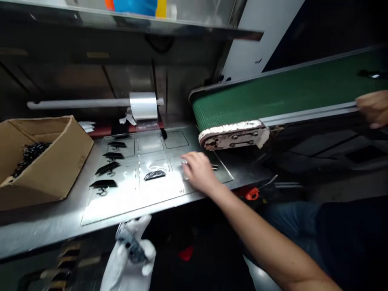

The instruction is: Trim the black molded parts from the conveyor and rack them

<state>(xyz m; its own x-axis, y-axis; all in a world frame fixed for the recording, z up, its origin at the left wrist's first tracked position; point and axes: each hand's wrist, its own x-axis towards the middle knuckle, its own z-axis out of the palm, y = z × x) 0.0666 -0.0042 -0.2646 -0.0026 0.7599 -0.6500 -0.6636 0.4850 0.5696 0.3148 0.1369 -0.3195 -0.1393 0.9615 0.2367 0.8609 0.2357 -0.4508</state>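
My left hand [130,254], in a white glove, is closed around a small dark grey-blue part [131,244] with a hole, just in front of the bench edge. My bare right hand [198,171] is over the right side of a clear marked sheet [121,202], its fingers bent together. What they pinch, if anything, is blurred and mostly hidden. A dark part [214,167] shows just behind that hand. Several black hooked parts [103,184] stand in a column on the sheet's left, and another black part [154,174] lies near its middle.
An open cardboard box [69,153] holding black pieces stands left. A film roll [143,106] hangs on a white rod behind. The green conveyor belt [266,97] runs off right, with a co-worker's hand [374,109] beside it. An orange-handled tool [252,194] is near the bench edge.
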